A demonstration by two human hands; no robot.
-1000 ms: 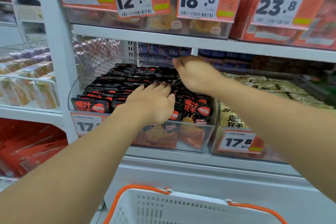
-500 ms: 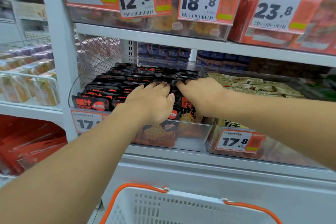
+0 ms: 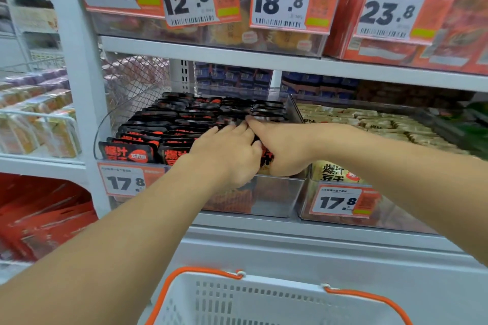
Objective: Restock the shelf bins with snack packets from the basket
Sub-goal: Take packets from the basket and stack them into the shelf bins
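Now we press left hand (image 3: 227, 155) flat on black packets (image 3: 169, 124) in clear bin (image 3: 277, 198), right hand (image 3: 282, 148) pinching front packets (tidying rows, likely); basket (image 3: 264, 303) waits below.

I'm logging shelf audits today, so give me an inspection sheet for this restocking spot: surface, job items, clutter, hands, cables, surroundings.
Surface: white shelf carrying clear bins with price tags.
Job's things: clear bin packed with rows of black snack packets; white basket with orange handles below, contents hidden.
Clutter: nothing seen.
Hands: left hand lies flat on the black packets, fingers straight; right hand at the bin's right side, forefinger stretched over the packets, other fingers curled out of sight.
Cables: nothing seen.
Surroundings: neighbouring bin of yellow packets to the right; red packs on the shelf above.
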